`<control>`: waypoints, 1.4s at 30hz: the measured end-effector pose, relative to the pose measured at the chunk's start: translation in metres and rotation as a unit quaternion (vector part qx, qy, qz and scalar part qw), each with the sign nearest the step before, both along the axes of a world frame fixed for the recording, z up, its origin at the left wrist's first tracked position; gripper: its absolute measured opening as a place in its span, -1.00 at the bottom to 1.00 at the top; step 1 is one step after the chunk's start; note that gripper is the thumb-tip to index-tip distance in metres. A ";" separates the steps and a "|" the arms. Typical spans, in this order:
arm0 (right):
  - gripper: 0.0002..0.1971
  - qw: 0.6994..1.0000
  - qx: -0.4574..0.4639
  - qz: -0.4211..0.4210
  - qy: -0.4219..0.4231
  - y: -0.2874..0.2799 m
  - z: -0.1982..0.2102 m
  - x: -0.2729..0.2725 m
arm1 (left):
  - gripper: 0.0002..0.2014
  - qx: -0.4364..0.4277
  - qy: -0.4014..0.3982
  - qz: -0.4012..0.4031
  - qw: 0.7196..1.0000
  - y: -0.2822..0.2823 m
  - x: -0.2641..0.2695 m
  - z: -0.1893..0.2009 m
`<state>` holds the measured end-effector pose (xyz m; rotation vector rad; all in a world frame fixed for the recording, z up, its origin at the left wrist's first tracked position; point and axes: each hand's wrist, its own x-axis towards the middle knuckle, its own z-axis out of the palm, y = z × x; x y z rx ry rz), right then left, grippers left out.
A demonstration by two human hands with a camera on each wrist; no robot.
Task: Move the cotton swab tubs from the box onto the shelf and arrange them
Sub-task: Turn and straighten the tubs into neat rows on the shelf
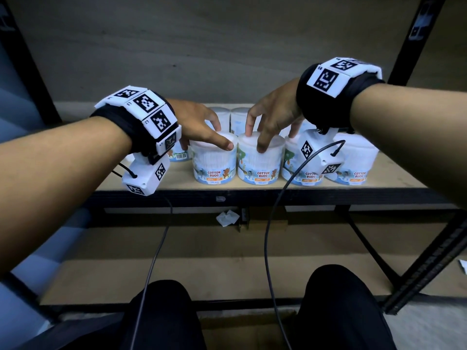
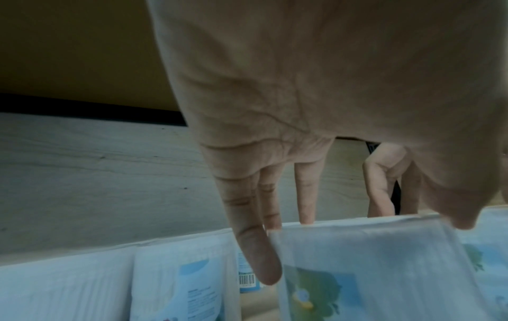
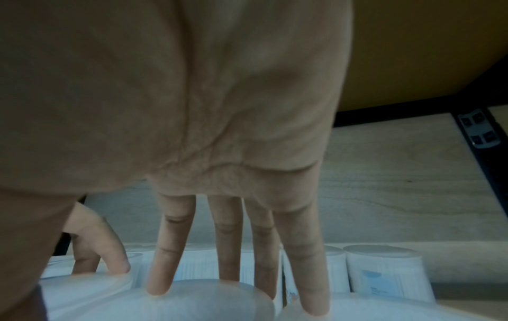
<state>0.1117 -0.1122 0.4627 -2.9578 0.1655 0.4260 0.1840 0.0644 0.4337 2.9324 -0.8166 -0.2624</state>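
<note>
Several cotton swab tubs stand on the wooden shelf (image 1: 394, 173), a front row labelled COTTON BUDS and more behind. My left hand (image 1: 214, 135) holds the leftmost front tub (image 1: 214, 162) from above, with the thumb on its near rim and the fingers down behind its far rim. In the left wrist view that tub (image 2: 371, 260) sits between thumb and fingers (image 2: 305, 208). My right hand (image 1: 267, 137) rests its straight fingers on the lids of the second front tub (image 1: 260, 162) and the third (image 1: 295, 168). In the right wrist view the fingertips (image 3: 156, 288) touch a lid (image 3: 214, 304).
A fourth front tub (image 1: 353, 160) stands at the right, and back-row tubs (image 1: 240, 120) sit near the rear wall. Black metal uprights (image 1: 414, 41) frame the shelf. A lower board (image 1: 227, 248) carries crumpled paper (image 1: 227, 217). Cardboard (image 1: 242, 332) shows between my knees.
</note>
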 end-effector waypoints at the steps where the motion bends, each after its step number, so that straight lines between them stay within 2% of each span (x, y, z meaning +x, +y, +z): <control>1: -0.51 1.000 -0.002 0.000 -0.002 0.000 0.000 0.000 | -0.24 0.000 -0.001 -0.002 1.000 0.000 0.000 0.000; 5: -0.51 1.000 -0.005 0.001 0.000 0.000 0.000 0.000 | -0.24 -0.003 -0.013 -0.007 1.000 -0.001 0.002 -0.001; 9: -0.51 1.000 0.009 -0.006 -0.001 -0.003 0.006 0.000 | -0.10 -0.021 -0.016 -0.001 1.000 0.008 0.007 0.001; 13: -0.51 0.999 0.016 -0.011 -0.044 -0.002 0.017 0.008 | -0.35 -0.065 -0.056 0.008 0.996 0.036 0.017 0.008; 17: -0.53 0.997 0.039 -0.008 -0.070 0.011 0.020 0.024 | -0.38 -0.012 -0.133 0.020 0.991 0.071 0.039 0.006; 24: -0.28 0.994 0.046 0.041 -0.091 0.060 0.014 0.062 | -0.28 0.026 -0.158 0.061 0.985 0.111 0.066 -0.005; 28: -0.22 0.988 0.022 0.074 -0.132 0.087 0.009 0.079 | -0.17 0.037 -0.147 0.080 0.985 0.120 0.079 -0.008; 33: -0.20 0.987 0.015 0.102 -0.122 0.112 0.006 0.099 | -0.13 0.049 -0.128 0.083 0.987 0.125 0.089 -0.008; 37: -0.28 0.985 -0.016 0.120 -0.121 0.125 -0.003 0.112 | -0.20 0.055 -0.110 0.077 0.989 0.124 0.096 -0.008; 42: -0.36 0.986 -0.054 0.136 -0.081 0.141 -0.009 0.124 | -0.30 0.062 -0.105 0.080 0.989 0.118 0.102 -0.010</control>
